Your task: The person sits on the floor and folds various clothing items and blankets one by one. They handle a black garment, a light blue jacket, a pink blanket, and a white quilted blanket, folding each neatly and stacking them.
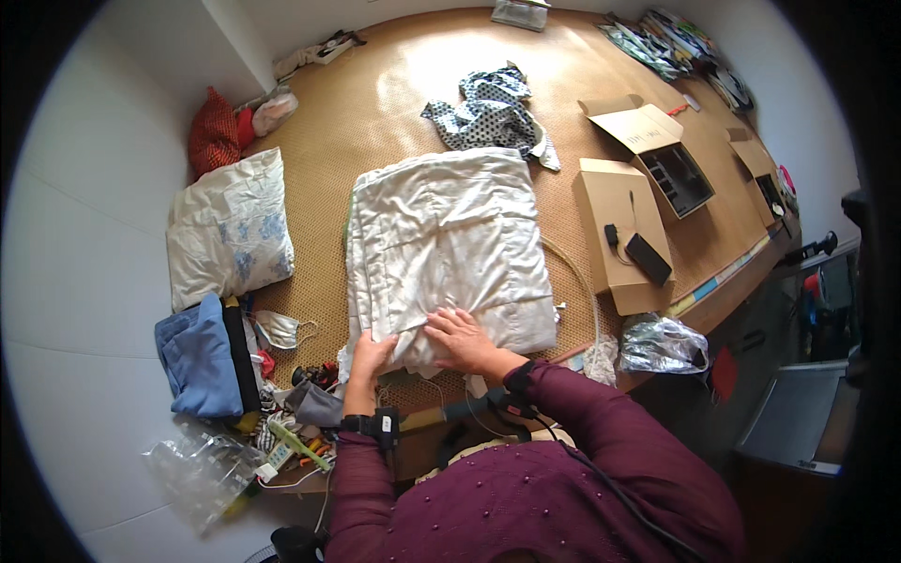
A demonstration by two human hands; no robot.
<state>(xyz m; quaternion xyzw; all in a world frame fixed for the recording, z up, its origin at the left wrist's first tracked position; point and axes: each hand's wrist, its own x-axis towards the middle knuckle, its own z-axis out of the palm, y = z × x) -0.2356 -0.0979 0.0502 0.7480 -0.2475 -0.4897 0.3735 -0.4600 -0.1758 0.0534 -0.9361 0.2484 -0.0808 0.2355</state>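
A folded white quilt (450, 246), wrinkled on top, lies on the woven mat before me. My left hand (372, 354) is at its near left corner, thumb on top and the fingers hidden at the edge, so a grip on the cloth cannot be confirmed. Flat on the quilt near its front edge rests my right hand (464, 341), fingers somewhat spread. Just beyond the quilt's far edge is a crumpled black-and-white dotted cloth (493, 116).
A white pillow with blue flowers (232, 229) and folded blue clothing (197, 359) lie left. On the right are open cardboard boxes (623, 204), a black phone (647, 258) and a plastic bag (663, 343). Small items and a power strip (281, 454) clutter the near left.
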